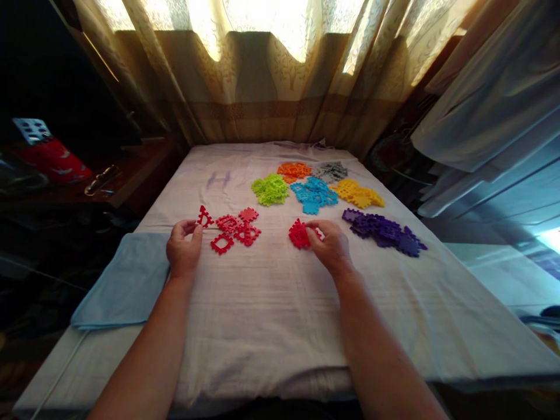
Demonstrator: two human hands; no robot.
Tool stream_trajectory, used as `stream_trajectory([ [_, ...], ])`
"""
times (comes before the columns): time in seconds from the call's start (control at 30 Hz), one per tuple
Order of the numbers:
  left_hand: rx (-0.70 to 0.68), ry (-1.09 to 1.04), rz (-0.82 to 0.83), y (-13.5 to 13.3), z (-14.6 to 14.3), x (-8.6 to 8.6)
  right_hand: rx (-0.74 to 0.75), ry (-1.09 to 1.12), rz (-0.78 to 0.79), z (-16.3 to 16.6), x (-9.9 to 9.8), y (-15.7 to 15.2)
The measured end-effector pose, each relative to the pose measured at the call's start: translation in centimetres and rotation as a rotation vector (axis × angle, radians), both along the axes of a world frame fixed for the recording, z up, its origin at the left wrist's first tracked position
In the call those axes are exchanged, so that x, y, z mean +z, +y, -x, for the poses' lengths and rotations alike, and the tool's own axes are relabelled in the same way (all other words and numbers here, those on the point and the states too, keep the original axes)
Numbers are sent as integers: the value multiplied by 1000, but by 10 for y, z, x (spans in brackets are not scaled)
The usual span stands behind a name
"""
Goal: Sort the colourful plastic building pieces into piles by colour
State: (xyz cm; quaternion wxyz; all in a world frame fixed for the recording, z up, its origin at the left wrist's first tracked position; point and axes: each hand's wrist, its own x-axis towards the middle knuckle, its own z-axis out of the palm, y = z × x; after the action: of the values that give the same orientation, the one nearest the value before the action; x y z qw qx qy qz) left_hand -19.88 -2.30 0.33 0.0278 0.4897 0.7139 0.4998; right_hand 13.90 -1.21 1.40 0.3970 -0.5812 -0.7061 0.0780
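Between the thumb and fingers of my left hand [184, 248] is a red toothed puzzle piece [204, 217] with an opening in it, held up off the cloth. My right hand [330, 245] pinches several red toothed pieces [299, 234] bunched together; part of them is hidden by the fingers. Loose red pieces [227, 223] lie between the two hands, closer to the left one. Among these are a square frame [222, 244] with a wide hole and a solid-looking piece [248, 214].
Beyond my hands lie piles of similar pieces: lime green [270, 190], orange [294, 171], grey [330, 171], blue [314, 195], yellow [359, 193] and purple [385, 231]. A folded light-blue cloth [125, 280] covers the table's left edge. Curtains [262, 87] hang behind the sheet-covered table [262, 326].
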Motion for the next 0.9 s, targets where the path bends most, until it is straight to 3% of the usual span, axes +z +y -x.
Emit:
stream_trajectory([
  [0.13, -306, -53, -3, -8, -27, 0, 76, 63, 11, 23, -1, -7],
  [0.27, -608, 71, 41, -18, -59, -3, 218, 165, 99, 43, -1, -15],
  [0.4, -744, 160, 14, -22, -75, -6, 333, 194, 176, 55, -1, -21],
  [0.57, -678, 170, -29, -21, -73, -4, 259, 261, 166, 47, 1, -16],
  [0.67, -552, 227, -35, -17, -61, -2, 20, 365, 76, 23, 0, -6],
  [0.77, -375, 277, 9, -10, -41, -4, -262, 327, 3, -6, -4, 5],
  [0.9, -256, 311, 111, -1, -18, -12, -441, 210, 60, -27, -11, 10],
])
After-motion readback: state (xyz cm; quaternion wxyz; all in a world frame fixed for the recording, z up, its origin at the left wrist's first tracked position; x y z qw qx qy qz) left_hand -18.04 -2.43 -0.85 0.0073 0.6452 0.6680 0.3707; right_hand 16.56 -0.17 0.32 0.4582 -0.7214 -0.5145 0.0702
